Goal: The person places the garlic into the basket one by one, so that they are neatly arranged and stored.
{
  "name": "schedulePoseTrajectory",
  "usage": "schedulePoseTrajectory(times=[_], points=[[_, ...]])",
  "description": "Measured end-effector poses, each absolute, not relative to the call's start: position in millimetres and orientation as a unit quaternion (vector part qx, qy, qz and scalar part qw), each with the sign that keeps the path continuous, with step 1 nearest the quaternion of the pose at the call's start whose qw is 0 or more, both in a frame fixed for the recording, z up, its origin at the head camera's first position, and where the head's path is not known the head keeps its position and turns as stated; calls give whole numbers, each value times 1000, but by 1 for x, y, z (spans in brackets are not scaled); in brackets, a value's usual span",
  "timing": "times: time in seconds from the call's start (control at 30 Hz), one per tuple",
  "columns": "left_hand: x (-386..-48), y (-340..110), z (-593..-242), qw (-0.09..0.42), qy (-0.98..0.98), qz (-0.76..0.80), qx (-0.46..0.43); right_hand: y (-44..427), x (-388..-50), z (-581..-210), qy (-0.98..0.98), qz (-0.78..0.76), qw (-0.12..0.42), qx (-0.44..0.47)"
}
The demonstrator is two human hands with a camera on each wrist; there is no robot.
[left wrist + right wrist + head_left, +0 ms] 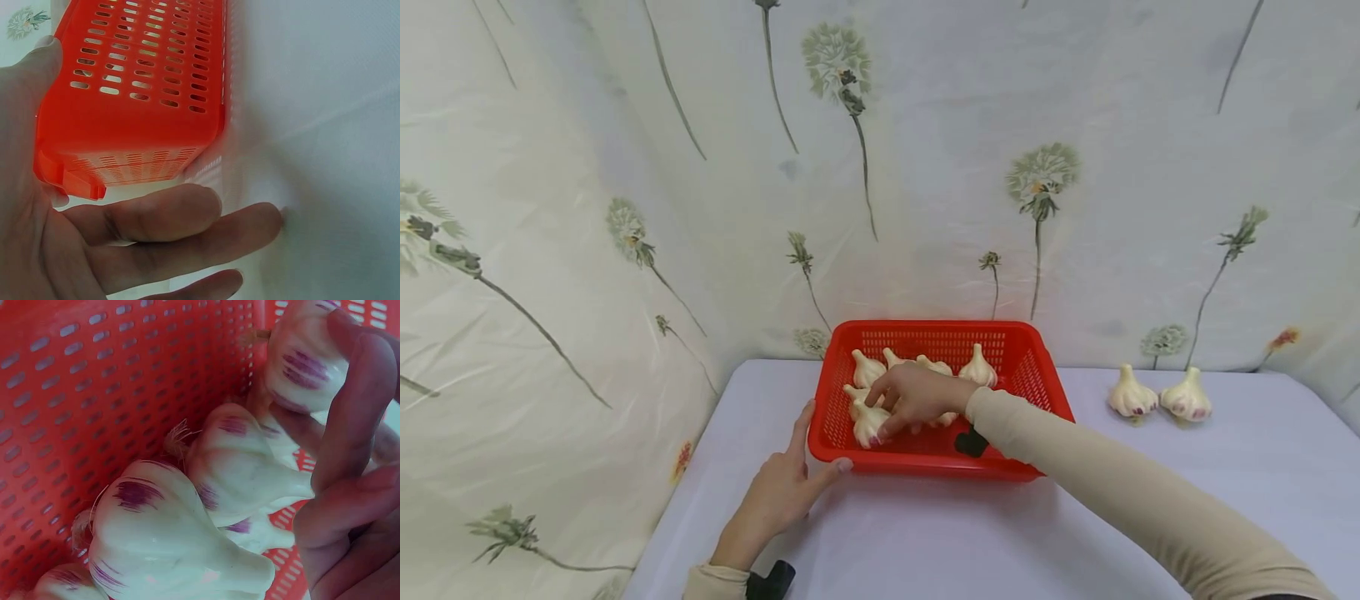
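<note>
A red plastic basket [925, 465] with slotted walls stands on the table, several white garlic bulbs [977, 367] with purple streaks inside it. My right hand [923, 392] reaches into its left half. There the fingers and thumb pinch a garlic bulb [306, 362] near the basket wall; other bulbs lie close by in the right wrist view. At the basket's front left corner, my left hand [780, 493] touches the rim with its thumb and index finger spread. The other left fingers [187, 250] extend below the basket, fairly straight.
Two more garlic bulbs, one on the left [1131, 393] and one on the right [1187, 396], sit on the white tabletop [1150, 483] to the right of the basket. A flower-printed cloth [925, 208] hangs behind and to the left of the table.
</note>
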State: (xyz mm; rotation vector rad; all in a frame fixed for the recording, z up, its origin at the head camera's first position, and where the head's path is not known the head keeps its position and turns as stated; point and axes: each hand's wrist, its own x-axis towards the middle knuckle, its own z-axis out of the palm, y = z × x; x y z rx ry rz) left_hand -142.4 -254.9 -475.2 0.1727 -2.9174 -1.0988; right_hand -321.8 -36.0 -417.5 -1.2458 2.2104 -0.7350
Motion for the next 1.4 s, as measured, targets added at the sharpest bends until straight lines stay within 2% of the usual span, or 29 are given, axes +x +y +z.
schedulePoseTrajectory(times=[0.1, 0.57, 0.87, 1.4], points=[[-143, -255, -475, 7, -935, -350, 59, -39, -320, -419, 808, -272, 259, -454], [-144, -255, -476, 3, -935, -348, 65, -46, -317, -431, 822, -203, 201, -493], [-143, -254, -477, 11, -937, -345, 59, -48, -318, -435, 824, -194, 216, -487], [-144, -255, -477, 9, -937, -343, 63, -53, -320, -438, 817, -156, 180, -525]])
